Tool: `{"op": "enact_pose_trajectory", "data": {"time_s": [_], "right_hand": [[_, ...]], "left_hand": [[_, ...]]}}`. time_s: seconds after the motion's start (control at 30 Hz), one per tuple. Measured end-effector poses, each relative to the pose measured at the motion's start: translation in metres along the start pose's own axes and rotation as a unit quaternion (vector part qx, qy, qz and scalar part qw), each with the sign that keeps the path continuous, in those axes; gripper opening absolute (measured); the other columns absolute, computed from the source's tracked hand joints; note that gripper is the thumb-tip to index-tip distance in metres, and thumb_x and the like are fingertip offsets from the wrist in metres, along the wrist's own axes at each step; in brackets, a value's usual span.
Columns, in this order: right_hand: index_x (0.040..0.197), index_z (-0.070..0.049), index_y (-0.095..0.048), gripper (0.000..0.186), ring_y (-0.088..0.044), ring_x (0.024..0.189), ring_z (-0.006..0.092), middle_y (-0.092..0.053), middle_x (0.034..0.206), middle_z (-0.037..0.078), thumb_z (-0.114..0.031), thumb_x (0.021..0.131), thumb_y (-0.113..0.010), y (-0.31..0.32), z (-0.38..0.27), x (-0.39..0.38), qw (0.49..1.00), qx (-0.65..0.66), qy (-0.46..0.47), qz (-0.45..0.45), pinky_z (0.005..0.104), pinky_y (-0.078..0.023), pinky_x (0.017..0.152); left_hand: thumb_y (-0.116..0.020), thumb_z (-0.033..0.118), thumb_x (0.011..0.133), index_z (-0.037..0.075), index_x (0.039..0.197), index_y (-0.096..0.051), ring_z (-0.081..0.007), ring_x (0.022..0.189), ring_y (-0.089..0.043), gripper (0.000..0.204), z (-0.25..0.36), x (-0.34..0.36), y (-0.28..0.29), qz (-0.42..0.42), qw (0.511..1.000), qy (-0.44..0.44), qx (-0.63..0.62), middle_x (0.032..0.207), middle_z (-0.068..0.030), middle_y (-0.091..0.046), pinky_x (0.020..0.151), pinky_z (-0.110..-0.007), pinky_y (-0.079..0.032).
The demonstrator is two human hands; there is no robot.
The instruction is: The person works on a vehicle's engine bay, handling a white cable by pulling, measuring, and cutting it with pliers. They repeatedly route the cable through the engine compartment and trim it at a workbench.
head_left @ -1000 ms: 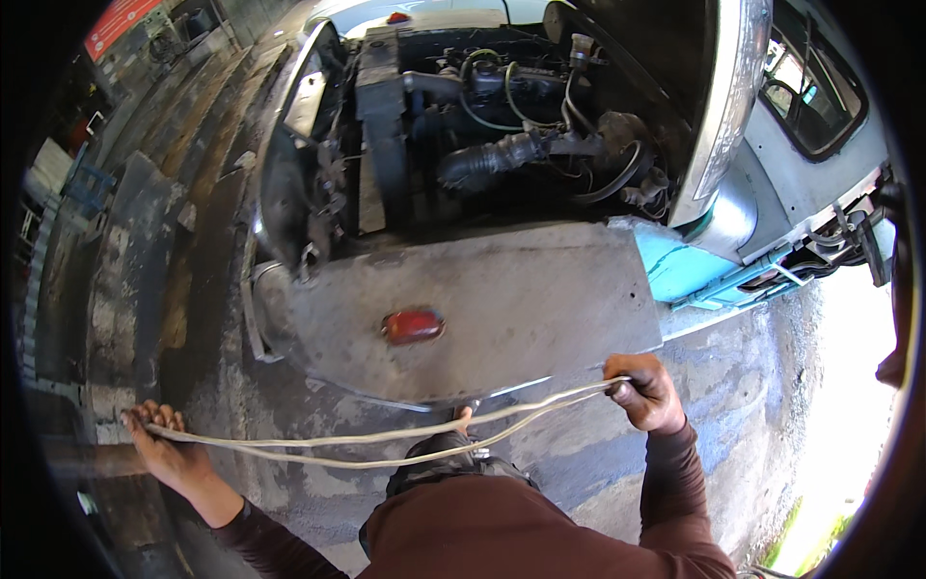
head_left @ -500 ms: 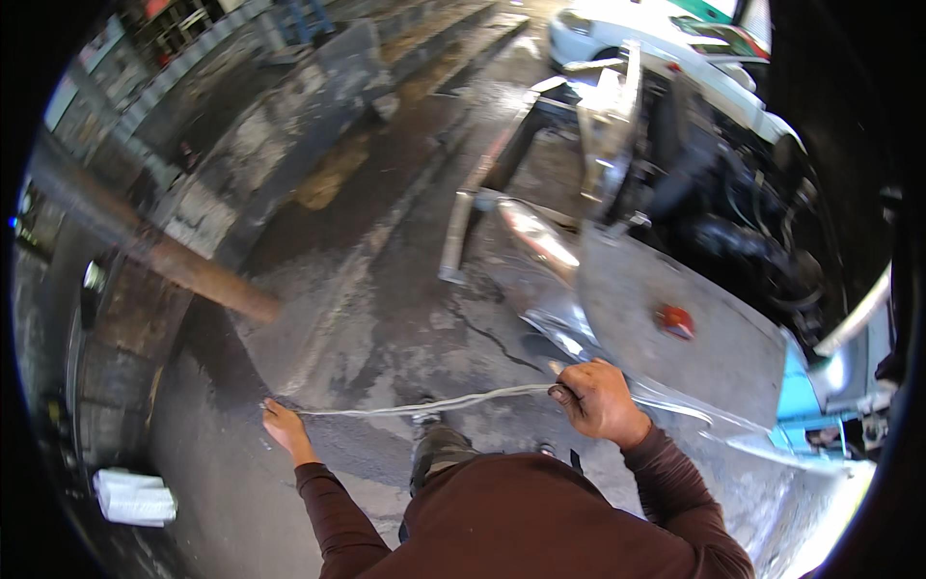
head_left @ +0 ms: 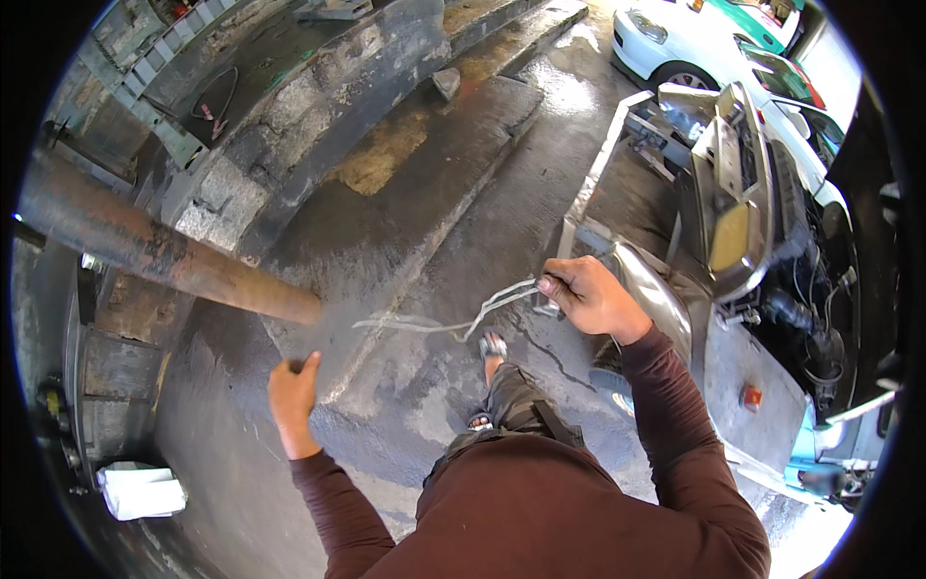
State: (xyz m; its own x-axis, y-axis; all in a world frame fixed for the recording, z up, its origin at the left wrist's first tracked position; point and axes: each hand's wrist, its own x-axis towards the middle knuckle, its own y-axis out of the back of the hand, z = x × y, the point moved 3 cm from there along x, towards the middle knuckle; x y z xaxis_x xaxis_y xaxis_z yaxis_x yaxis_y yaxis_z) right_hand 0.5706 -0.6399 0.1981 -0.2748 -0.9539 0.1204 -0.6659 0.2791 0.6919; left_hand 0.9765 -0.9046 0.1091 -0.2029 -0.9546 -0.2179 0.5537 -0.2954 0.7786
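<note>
My right hand [head_left: 596,301] is closed, pinching a doubled length of pale grey wire [head_left: 490,305] between thumb and fingers. From there the wire sags leftward in the air, bent near its middle, and its far end is blurred. My left hand [head_left: 294,398] is lower and to the left, apart from the wire's loose end. Its thumb stands away from the index finger and nothing shows between them; the other fingers are partly hidden. Beside my right hand is a vehicle's front end with a shiny headlight [head_left: 654,289] and a bare metal frame [head_left: 590,183].
A rusty round pipe [head_left: 222,275] slants in from the left. Low concrete steps [head_left: 424,164] run behind it. A grey panel [head_left: 748,357] carries a small red light [head_left: 750,397]. A white car [head_left: 714,43] stands far right, and a white bundle [head_left: 142,490] lies lower left.
My left hand has let go of the wire's end, which now swings free. My right hand has risen with the wire. The view has shifted, so the vehicle sits farther right.
</note>
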Motion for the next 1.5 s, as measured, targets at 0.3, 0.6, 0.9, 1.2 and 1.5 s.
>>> {"op": "enact_pose_trajectory", "data": {"time_s": [0.3,0.6,0.9,1.2,1.5], "right_hand": [[0.085,0.002,-0.06,0.025,-0.058,0.07,0.0467,-0.058,0.074,0.024,-0.02,0.097,-0.065,0.041,0.085,0.274,0.993,-0.067,0.086,-0.043,0.0481,-0.046,0.061],[0.142,0.002,-0.049,0.065,-0.057,0.128,0.0338,-0.06,0.135,0.025,-0.044,0.099,-0.067,0.083,0.126,0.504,0.969,0.243,0.037,-0.026,0.0417,-0.045,0.107],[0.112,-0.001,-0.061,0.019,-0.063,0.076,0.0441,-0.064,0.083,0.024,-0.015,0.101,-0.059,0.175,0.155,0.572,0.992,0.09,-0.083,0.01,0.0481,-0.049,0.068],[0.092,-0.005,-0.062,0.007,-0.064,0.067,0.042,-0.063,0.072,0.019,-0.007,0.089,-0.068,0.333,0.174,0.621,0.971,-0.027,-0.23,0.064,0.0468,-0.05,0.059],[0.091,-0.004,-0.059,0.018,-0.064,0.071,0.0468,-0.064,0.074,0.023,-0.02,0.099,-0.062,0.433,0.374,0.775,0.969,-0.038,-0.243,0.024,0.0519,-0.049,0.061]], "left_hand": [[-0.058,0.03,0.106,-0.002,0.128,-0.062,-0.0333,0.113,-0.066,0.039,0.349,0.169,-0.162,-0.149,0.799,-0.558,-0.166,0.119,-0.0182,-0.07,0.1,-0.04,-0.05],[-0.046,0.032,0.112,0.009,0.107,-0.057,-0.0085,0.061,-0.039,0.027,0.514,0.352,-0.167,-0.251,0.648,-0.189,-0.694,0.076,0.0022,-0.046,0.056,-0.029,-0.039],[-0.043,0.036,0.113,0.012,0.098,-0.054,-0.0053,0.057,-0.028,0.03,0.628,0.614,-0.049,-0.196,0.583,-0.073,-0.785,0.071,0.0061,-0.034,0.05,-0.023,-0.025],[-0.046,0.034,0.112,0.011,0.096,-0.053,-0.0062,0.056,-0.028,0.029,0.848,0.746,-0.025,-0.186,0.557,-0.187,-0.787,0.071,0.0053,-0.035,0.049,-0.023,-0.027],[-0.057,0.035,0.108,0.007,0.105,-0.059,-0.0058,0.06,-0.045,0.028,1.017,0.835,-0.152,0.097,0.744,-0.302,-0.589,0.075,0.0028,-0.049,0.049,-0.022,-0.036]]}}
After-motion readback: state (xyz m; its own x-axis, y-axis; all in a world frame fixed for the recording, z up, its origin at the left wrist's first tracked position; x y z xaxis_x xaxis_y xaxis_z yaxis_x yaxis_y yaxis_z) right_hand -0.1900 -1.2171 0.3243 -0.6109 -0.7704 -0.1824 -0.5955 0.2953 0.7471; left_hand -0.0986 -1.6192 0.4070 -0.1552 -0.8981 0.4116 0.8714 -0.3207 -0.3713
